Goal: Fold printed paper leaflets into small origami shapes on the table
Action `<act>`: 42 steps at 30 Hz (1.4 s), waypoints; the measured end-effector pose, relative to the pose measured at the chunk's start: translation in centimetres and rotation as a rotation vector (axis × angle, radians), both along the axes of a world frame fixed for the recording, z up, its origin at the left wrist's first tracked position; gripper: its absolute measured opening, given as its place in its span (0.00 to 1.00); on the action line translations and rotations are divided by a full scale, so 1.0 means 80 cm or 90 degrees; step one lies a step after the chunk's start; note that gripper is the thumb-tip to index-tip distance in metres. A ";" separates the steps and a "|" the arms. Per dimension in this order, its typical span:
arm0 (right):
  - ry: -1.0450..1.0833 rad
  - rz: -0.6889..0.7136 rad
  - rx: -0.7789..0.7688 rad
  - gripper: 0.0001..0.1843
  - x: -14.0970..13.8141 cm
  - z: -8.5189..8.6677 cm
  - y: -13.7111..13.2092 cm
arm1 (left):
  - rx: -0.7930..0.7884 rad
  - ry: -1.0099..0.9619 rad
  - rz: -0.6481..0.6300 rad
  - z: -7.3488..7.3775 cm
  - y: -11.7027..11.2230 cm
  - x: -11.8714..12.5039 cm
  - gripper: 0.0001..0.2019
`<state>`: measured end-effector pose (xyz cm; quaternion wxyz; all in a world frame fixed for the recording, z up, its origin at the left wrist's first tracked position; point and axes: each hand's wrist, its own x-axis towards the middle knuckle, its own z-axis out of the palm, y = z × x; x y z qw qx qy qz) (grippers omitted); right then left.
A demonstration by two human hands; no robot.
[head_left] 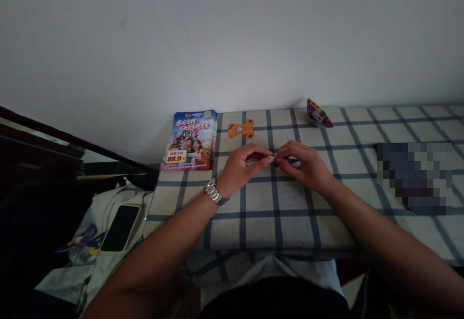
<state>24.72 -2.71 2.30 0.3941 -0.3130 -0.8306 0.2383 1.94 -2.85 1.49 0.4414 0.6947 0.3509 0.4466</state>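
Note:
My left hand [242, 164] and my right hand [304, 164] meet fingertip to fingertip just above the checked tablecloth [259, 215]. Both are closed in a pinch on a small thing between them, part pale and part dark. It is mostly covered by the fingers and too small to name. A silver watch [216, 193] circles my left wrist. Just beyond the left hand lies a flat orange bear cutout [241, 129]. Left of that hand is a stack of printed flyers [190, 140].
A small shiny purple-and-red packet [319, 115] stands near the wall [253, 38]. On the right lies a dark, pixelated item [411, 176]. Lower left, beside the table, a phone [121, 228] rests on a crumpled white plastic bag [68, 280].

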 end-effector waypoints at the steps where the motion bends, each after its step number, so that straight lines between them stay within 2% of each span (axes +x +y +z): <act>1: -0.001 0.001 -0.002 0.01 0.000 0.000 0.000 | -0.001 -0.002 0.001 0.000 0.000 0.000 0.07; 8: -0.011 -0.011 -0.018 0.02 0.000 0.003 -0.002 | 0.034 0.006 -0.005 0.002 0.000 -0.002 0.08; 14: -0.015 -0.045 -0.052 0.02 0.001 0.001 -0.003 | 0.083 0.032 0.022 0.000 0.002 -0.003 0.07; 19: -0.036 -0.048 -0.070 0.06 0.000 0.000 -0.003 | 0.105 0.058 0.037 0.002 0.002 -0.004 0.05; 28: -0.032 -0.011 -0.032 0.01 -0.006 -0.001 -0.004 | 0.136 0.100 0.033 0.001 0.000 -0.001 0.02; 42: -0.031 -0.003 -0.036 0.03 -0.005 0.000 -0.004 | 0.164 0.119 0.039 0.004 -0.003 0.001 0.02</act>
